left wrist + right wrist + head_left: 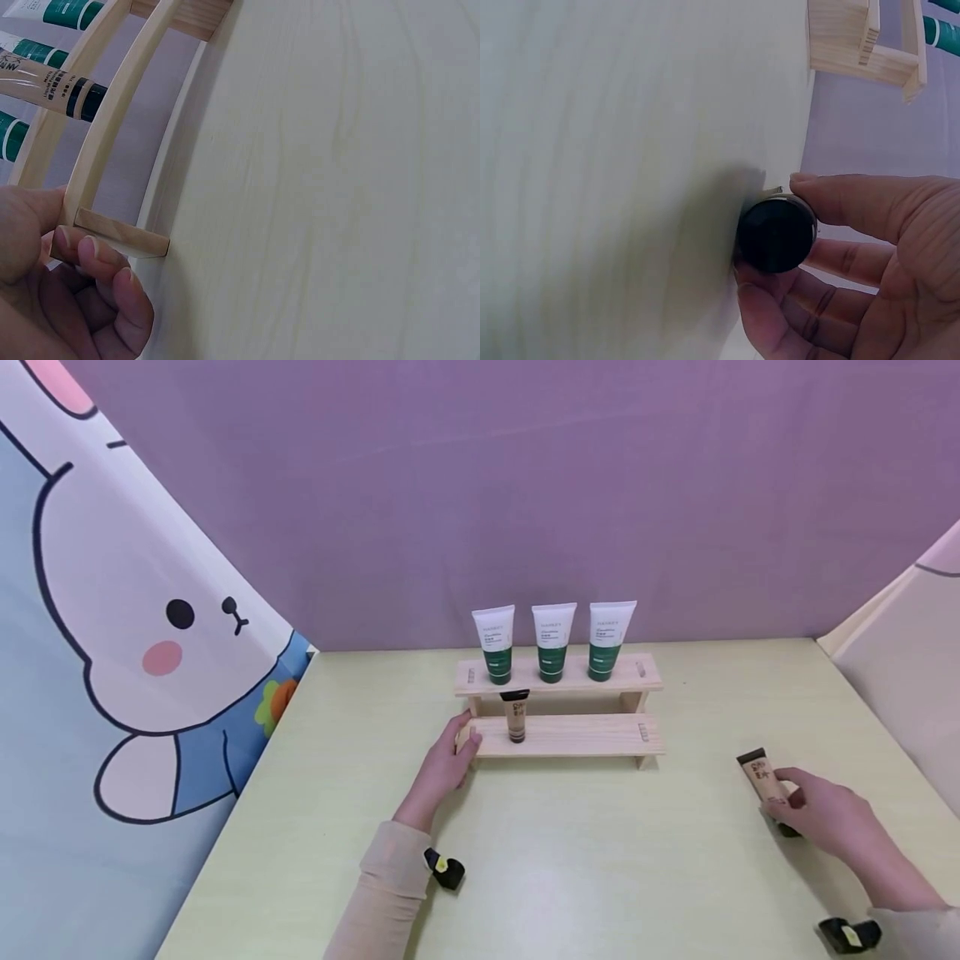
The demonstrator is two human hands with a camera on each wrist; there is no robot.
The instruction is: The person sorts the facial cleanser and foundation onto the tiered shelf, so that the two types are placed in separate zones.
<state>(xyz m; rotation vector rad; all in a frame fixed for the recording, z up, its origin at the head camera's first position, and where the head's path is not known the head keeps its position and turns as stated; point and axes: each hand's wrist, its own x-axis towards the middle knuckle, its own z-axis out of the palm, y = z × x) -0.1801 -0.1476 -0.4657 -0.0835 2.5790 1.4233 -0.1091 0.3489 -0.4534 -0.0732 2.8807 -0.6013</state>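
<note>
My left hand (pixel 447 758) grips the left end of the lower step of a two-step wooden display rack (pixel 577 737); the left wrist view has its fingers curled at the step's end piece (pixel 124 234). Toward the left of that step a beige tube with black ends (pixel 516 717) stands upright. Away to the right of the rack, my right hand (pixel 828 814) holds a second beige tube (pixel 763 777) tilted, low over the table. Its round black cap (pixel 778 235) faces the right wrist camera, between thumb and fingers.
Three white-and-green tubes (pixel 551 643) stand in a row on the upper step. Behind the pale wood-grain table (pixel 592 860) hangs a purple cloth (pixel 525 502). A cloth with a cartoon rabbit (pixel 150 577) borders the left side, and a pale cloth (pixel 907 652) the right.
</note>
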